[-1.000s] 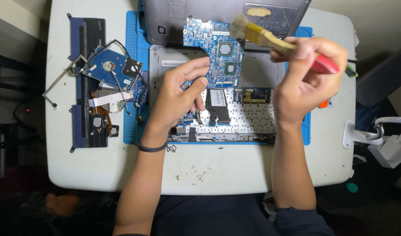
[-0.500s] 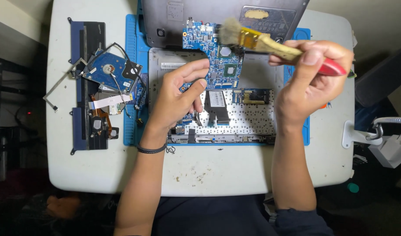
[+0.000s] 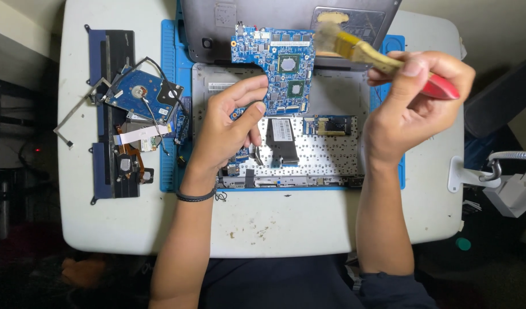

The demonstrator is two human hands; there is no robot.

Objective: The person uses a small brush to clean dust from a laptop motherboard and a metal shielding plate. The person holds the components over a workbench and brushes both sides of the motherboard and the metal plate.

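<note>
I see the opened laptop shell [image 3: 331,103] holding a blue circuit board [image 3: 274,66] at its upper middle. My left hand [image 3: 225,129] pinches the board's lower left edge. My right hand [image 3: 412,109] grips a paintbrush [image 3: 371,54], raised above the shell's right side, bristles beside the board.

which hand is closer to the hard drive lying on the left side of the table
The left hand. It rests on the opened laptop just right of the hard drive, while the right hand is raised far to the right, holding a paintbrush.
</note>
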